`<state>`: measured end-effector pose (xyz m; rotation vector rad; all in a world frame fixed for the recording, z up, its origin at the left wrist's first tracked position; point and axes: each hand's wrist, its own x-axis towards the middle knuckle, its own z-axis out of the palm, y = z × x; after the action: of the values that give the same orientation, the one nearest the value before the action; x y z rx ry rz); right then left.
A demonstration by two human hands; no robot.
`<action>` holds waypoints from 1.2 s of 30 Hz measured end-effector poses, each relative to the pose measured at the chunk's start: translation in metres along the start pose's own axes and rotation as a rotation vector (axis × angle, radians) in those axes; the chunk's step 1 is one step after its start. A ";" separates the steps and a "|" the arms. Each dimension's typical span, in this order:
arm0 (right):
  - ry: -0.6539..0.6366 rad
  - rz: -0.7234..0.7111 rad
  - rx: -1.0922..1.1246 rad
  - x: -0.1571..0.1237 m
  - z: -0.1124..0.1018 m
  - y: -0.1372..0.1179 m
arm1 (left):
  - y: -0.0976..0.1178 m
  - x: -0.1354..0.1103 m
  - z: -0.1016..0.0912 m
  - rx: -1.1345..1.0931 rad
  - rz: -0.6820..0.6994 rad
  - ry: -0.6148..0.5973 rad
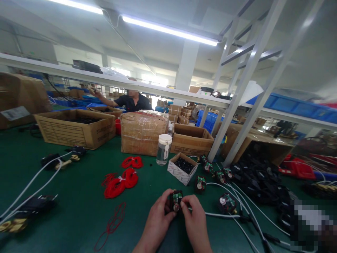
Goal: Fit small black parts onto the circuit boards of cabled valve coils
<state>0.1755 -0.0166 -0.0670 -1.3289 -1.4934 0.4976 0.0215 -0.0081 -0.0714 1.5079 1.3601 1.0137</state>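
A small black housing with an exposed green circuit board point(177, 196) is held up off the green table, between both hands. My left hand point(158, 218) grips it from the left, thumb at its lower edge and fingers behind. At its right edge, my right hand point(195, 219) is closed in a pinch; the fingertips hide whether a small part is between them. A white cable point(221, 214) runs rightward from beside the right hand. Similar circuit-board units point(200, 183) lie to the right, one of them point(226, 202) close by. Just beyond the hands stands a small box of black parts point(184, 166).
Red wire bundles point(121, 182) and a loose thin red wire point(113, 222) lie left. A clear bottle point(162, 154) stands before cartons point(144, 133). Black parts point(260, 182) are heaped right, near metal posts point(244, 112). Across the table is a person point(135, 102).
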 end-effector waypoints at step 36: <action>-0.054 -0.157 -0.876 -0.023 -0.064 0.074 | 0.027 0.032 0.029 0.122 -0.012 -0.068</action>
<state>0.2626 -0.0351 -0.1128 -1.8286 -1.9369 -0.2783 0.0604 0.0207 -0.0536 1.6074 1.4016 0.8776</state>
